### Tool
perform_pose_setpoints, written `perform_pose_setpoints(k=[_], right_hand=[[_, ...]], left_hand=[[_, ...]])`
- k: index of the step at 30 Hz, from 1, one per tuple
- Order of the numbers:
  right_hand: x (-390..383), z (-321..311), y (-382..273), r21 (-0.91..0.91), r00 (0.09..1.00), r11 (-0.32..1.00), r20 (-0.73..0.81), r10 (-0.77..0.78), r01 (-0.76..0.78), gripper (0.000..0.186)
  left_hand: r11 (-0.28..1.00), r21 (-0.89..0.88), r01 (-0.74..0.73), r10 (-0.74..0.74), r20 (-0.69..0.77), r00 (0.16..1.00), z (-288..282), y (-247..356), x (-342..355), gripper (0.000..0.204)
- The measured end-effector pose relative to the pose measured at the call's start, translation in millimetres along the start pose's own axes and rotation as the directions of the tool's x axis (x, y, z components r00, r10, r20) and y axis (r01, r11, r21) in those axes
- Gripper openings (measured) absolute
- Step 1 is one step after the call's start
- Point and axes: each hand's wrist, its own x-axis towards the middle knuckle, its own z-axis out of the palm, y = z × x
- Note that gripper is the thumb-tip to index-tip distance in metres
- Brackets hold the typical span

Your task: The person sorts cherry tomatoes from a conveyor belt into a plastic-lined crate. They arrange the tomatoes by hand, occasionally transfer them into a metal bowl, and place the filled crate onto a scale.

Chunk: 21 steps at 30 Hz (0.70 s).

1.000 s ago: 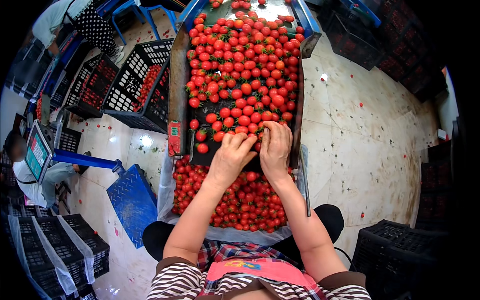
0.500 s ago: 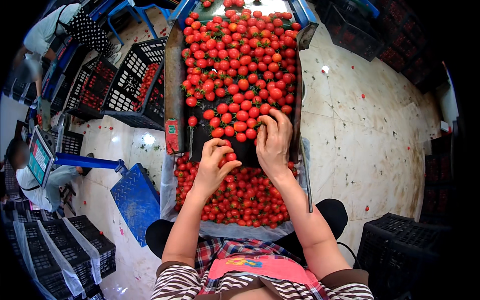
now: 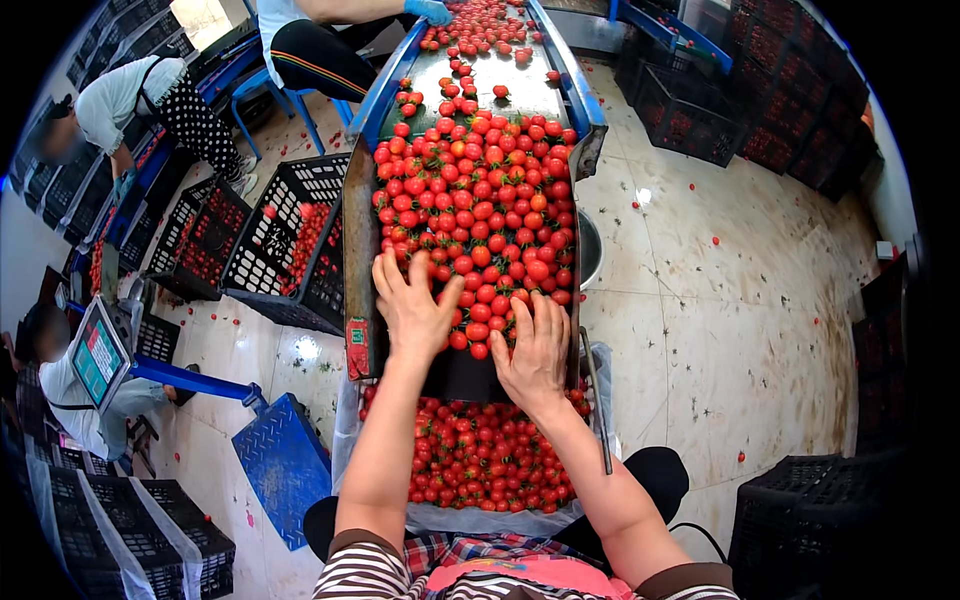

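Small red cherry tomatoes (image 3: 480,200), some with green stems, cover a metal sorting chute (image 3: 361,250) in front of me. At the left of the pile, my left hand (image 3: 412,308) lies with its fingers spread against the tomatoes, closed on none of them. My right hand (image 3: 535,355) rests at the lower right of the pile, fingers apart and touching tomatoes at its near edge. Below the chute's dark lip, a container lined with pale plastic (image 3: 465,518) holds many more tomatoes (image 3: 490,455) between my knees.
Black crates with tomatoes (image 3: 283,250) stand left of the chute, beside a blue floor scale (image 3: 283,470) with a screen (image 3: 97,355). Several other people work at the left and far end, one with a blue glove (image 3: 428,11). Further crates (image 3: 690,112) stand right; loose tomatoes dot the floor.
My view has tilted up, showing more of the chute's far end. My left hand has left the tomatoes at the chute's lip, spread its fingers and reached up the pile's left side. My right hand's fingers have spread.
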Motion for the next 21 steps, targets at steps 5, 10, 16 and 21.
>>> perform_pose_setpoints(k=[5, 10, 16, 21], right_hand=[[0, -11, -1, 0.058, 0.999, 0.998, 0.044, -0.026, 0.024, 0.049], [-15, -13, -5, 0.124, 0.992, 0.99, 0.097, -0.084, 0.072, 0.038], [-103, -73, -9, 0.302, 0.991, 0.953, 0.13, -0.044, 0.002, 0.036], [-113, -103, 3, 0.723, 0.87, 0.594, 0.022, 0.492, -0.354, 0.031]], left_hand=[[0.99, -0.129, -0.062, 0.078, 0.123, 0.989, -1, 21, -44, 0.052], [0.956, -0.266, -0.121, 0.179, 0.209, 0.961, -15, 3, -59, 0.047], [0.907, -0.419, -0.044, 0.301, 0.572, 0.763, -81, 5, -104, 0.033], [0.791, -0.452, 0.411, 0.141, 0.789, 0.598, -103, -11, -126, 0.025]])
